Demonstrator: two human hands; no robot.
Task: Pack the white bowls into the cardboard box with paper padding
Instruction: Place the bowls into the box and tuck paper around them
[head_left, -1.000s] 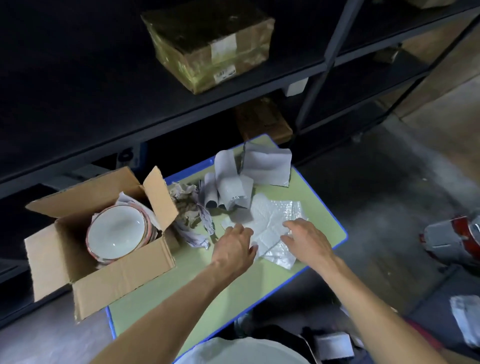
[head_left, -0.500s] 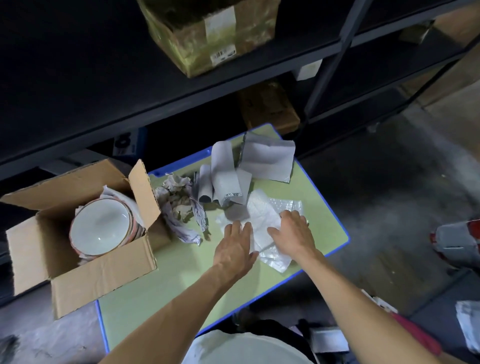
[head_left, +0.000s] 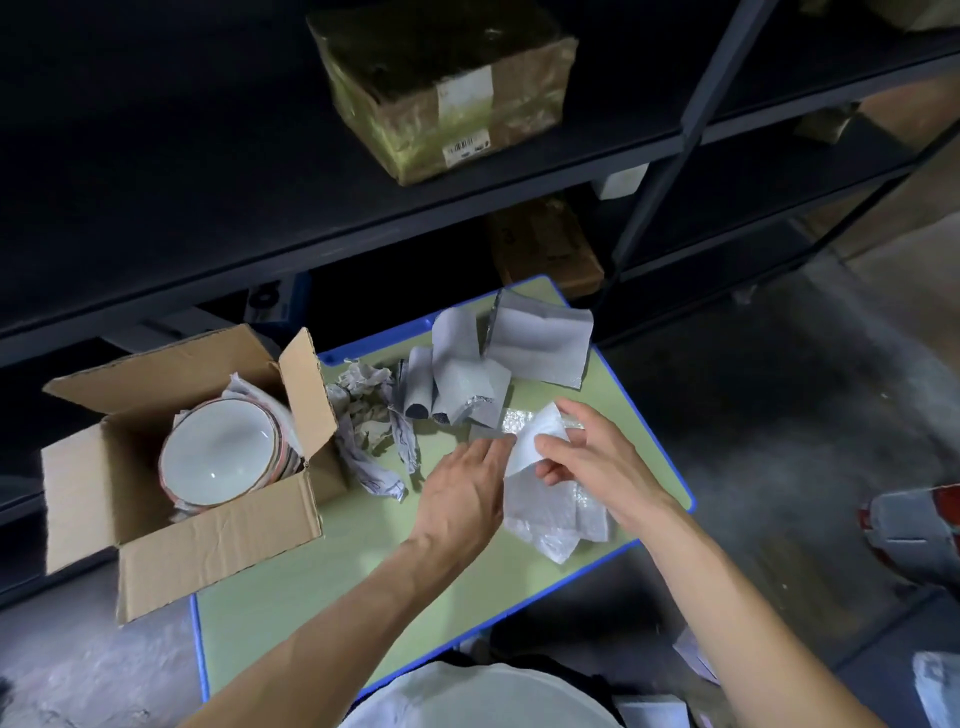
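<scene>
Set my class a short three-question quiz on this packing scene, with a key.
1. True or false: the bowls sit inside the cardboard box.
2. What does the right hand pinch? A a bowl; B a white sheet; C crumpled paper.
3. Fill in: the box's flaps stand ____.
Key: 1 true; 2 B; 3 open.
</scene>
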